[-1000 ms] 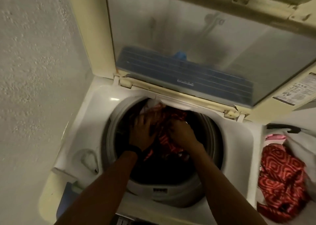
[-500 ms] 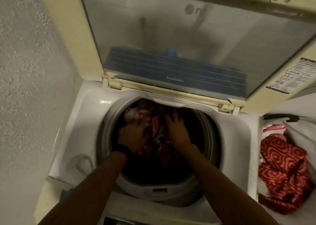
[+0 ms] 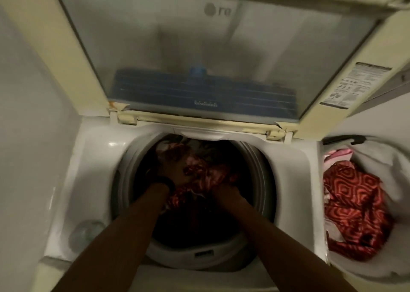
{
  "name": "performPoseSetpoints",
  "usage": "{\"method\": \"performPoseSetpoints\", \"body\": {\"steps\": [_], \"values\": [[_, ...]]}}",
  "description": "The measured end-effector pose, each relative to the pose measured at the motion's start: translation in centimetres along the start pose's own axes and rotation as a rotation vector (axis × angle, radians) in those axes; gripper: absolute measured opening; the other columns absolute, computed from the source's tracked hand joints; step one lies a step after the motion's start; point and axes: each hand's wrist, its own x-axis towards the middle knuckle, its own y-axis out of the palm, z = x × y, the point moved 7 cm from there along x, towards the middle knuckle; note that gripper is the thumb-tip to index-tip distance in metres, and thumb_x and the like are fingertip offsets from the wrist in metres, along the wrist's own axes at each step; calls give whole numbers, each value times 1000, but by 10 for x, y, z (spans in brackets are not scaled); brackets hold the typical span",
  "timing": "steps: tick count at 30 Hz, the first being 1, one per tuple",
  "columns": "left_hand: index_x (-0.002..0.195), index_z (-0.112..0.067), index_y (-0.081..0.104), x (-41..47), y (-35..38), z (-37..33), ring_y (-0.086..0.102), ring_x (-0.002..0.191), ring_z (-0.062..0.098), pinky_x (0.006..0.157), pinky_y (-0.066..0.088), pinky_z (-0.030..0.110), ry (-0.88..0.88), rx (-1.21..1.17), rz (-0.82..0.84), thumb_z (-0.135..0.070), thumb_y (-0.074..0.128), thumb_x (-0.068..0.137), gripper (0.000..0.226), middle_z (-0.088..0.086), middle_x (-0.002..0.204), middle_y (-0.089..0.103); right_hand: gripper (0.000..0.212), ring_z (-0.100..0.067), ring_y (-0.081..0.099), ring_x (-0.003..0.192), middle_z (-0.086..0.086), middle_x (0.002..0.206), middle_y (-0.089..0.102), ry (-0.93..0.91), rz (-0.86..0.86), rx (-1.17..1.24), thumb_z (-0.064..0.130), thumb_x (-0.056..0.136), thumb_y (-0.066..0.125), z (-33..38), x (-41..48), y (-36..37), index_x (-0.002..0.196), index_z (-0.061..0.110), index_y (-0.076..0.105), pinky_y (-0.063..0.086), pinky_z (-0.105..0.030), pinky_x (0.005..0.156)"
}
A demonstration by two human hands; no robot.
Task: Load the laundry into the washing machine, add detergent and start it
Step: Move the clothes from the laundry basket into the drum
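So, left hand (image 3: 174, 173) was buried in red patterned laundry (image 3: 206, 176) inside the drum (image 3: 257, 172), grip unreadable. Right hand (image 3: 224, 191) clenched that cloth. Lid (image 3: 199, 48) stood open at far side; red cloth (image 3: 355, 203) sat in the bag (image 3: 397, 172) to the right.

Home laundry corner. Top-loading washing machine (image 3: 93, 158) stands with lid (image 3: 199, 54) raised beside a white wall (image 3: 33, 92). White laundry bag (image 3: 377, 258) of clothes sits right.
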Motion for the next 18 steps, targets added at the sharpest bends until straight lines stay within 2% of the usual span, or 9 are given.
{"method": "performPoseSetpoints", "body": {"steps": [2, 5, 7, 9, 13, 16, 18], "values": [[166, -22, 13, -27, -13, -22, 13, 159, 31, 130, 10, 48, 72, -31, -34, -68, 59, 92, 98, 10, 173, 10, 55, -36, 45, 142, -15, 157, 44, 22, -54, -56, 38, 107, 48, 3, -29, -26, 156, 14, 39, 38, -46, 114], [162, -27, 30, -63, -44, -59, 31, 153, 32, 125, 24, 47, 176, 94, -202, -65, 53, 93, 82, 10, 167, 32, 59, -38, 58, 128, -9, 142, 59, -28, -220, -20, 57, 96, 56, 7, -79, -69, 146, 26, 50, 49, -49, 102], [162, -29, 31, -84, -63, -89, 39, 148, 29, 124, 27, 42, 243, 176, -263, -55, 56, 98, 73, 7, 162, 42, 50, -36, 60, 123, -7, 137, 62, -55, -305, 10, 53, 97, 55, 7, -115, -92, 140, 28, 55, 53, -47, 97], [161, -27, 34, -101, -74, -116, 48, 141, 30, 118, 35, 40, 287, 154, -279, -47, 59, 100, 70, 7, 155, 51, 47, -34, 62, 119, -7, 131, 64, -68, -407, 21, 49, 96, 57, 4, -146, -110, 138, 27, 55, 55, -45, 96], [156, -28, 44, -130, -83, -170, 58, 132, 26, 107, 47, 39, 344, 134, -306, -50, 56, 102, 60, 4, 147, 60, 51, -31, 64, 116, -5, 131, 65, -59, -544, 113, 45, 94, 63, -14, -204, -132, 140, 27, 54, 56, -44, 94], [145, -32, 56, -151, -78, -217, 65, 120, 26, 98, 53, 39, 418, 158, -334, -51, 52, 102, 47, 1, 136, 68, 48, -32, 64, 115, -6, 128, 66, -39, -647, 190, 41, 94, 65, -41, -242, -141, 138, 25, 55, 56, -42, 89], [137, -31, 62, -159, -73, -246, 68, 114, 24, 93, 55, 38, 466, 158, -361, -50, 52, 102, 41, -2, 128, 72, 46, -28, 62, 120, -4, 133, 65, -31, -693, 235, 42, 96, 64, -63, -260, -142, 138, 25, 57, 53, -40, 94]]}}
